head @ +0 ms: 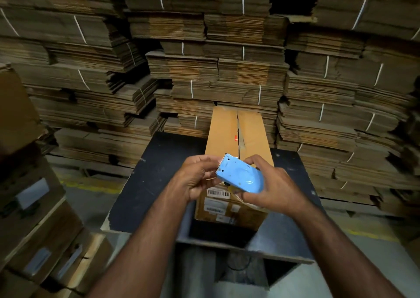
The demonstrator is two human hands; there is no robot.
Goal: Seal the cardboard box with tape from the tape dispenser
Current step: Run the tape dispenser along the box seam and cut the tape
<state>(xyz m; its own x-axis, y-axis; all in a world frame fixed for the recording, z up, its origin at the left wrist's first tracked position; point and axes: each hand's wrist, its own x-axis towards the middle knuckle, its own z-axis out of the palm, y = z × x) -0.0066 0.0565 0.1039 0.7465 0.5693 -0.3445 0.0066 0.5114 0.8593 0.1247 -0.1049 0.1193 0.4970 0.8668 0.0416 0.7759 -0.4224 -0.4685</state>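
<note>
We face a wall of flattened cardboard bundles, tied with white straps and stacked high across the whole back. A dark work table stands before them, its near edge chipped and pale. Brown cartons with labels pile up along our left. The floor is grey concrete with a worn yellow line, under dim warm light

The tape dispenser was smooth, slightly glossy blue plastic with a toothed metal edge; the box was matt brown cardboard; the table looked dark and matt.
</note>
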